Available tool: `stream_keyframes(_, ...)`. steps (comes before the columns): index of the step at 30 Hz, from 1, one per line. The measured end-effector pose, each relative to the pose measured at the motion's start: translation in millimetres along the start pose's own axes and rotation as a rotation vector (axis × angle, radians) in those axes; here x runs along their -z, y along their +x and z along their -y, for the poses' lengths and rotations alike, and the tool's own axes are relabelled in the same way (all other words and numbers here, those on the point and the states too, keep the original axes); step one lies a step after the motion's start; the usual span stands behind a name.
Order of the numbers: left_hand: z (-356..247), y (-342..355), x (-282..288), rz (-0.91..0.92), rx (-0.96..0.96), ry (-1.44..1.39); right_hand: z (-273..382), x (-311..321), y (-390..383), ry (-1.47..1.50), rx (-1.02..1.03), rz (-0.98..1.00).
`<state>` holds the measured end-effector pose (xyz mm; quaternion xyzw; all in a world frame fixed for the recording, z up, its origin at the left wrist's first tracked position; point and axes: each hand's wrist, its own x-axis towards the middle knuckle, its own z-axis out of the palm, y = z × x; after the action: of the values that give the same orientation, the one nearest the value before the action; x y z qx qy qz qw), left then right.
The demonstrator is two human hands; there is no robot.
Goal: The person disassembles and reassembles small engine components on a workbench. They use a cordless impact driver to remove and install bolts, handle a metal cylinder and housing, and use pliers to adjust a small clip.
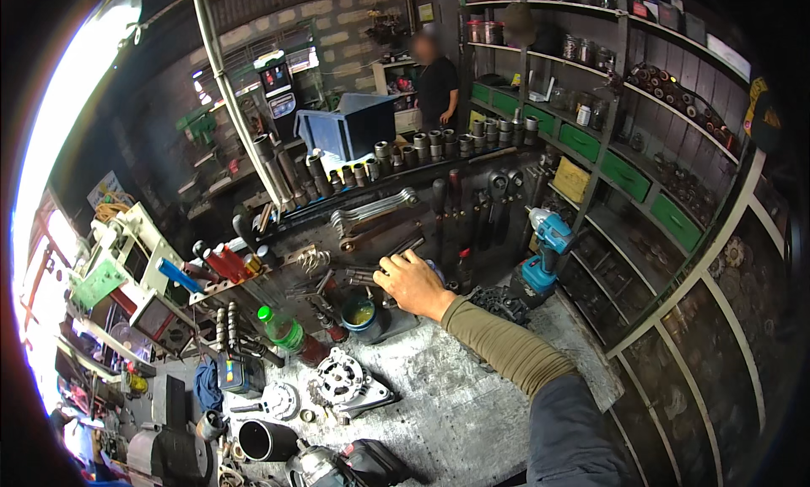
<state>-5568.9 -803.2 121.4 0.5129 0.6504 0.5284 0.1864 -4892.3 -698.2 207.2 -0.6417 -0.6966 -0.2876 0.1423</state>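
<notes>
My right hand (409, 280) reaches over the bench to dark metal bars (361, 275) on the back tool board, fingers slightly bent and apart; whether it touches them is unclear. Below it are a blue cup of yellowish liquid (360, 313) and a green-capped bottle of dark red liquid (283, 331). A blue cordless power tool (540, 263) stands to its right. Round metal housings (342, 373), a black cylinder (261, 439) and small parts lie on the worn bench (472, 419). My left hand is out of view.
Sockets (434, 150) line the board's top, above wrenches (371, 209). Red-handled tools (224, 263) hang left. Behind are a blue bin (346, 124) and a standing person (434, 91). Shelves with jars and green drawers (624, 175) are at right; machines (110, 276) crowd the left.
</notes>
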Motion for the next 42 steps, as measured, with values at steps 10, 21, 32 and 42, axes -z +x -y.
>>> stream_keyframes(10,-11.8,8.3,-14.4,0.011,-0.012,-0.04,-12.2,4.3,-4.6,0.056,-0.004,-0.039)
stream_keyframes(21,-34.3,2.2,-21.3,0.057,-0.171,0.157,-5.3,6.8,-15.4,0.038,0.004,-0.096)
stream_keyframes(32,-32.5,-7.6,-14.0,-0.113,0.26,-0.26,-8.7,9.8,-26.4,0.011,-0.022,-0.016)
stream_keyframes(42,-16.2,-3.9,-0.7,-0.209,0.25,-0.183,-107.4,127.0,-14.8,0.267,-0.35,-0.505)
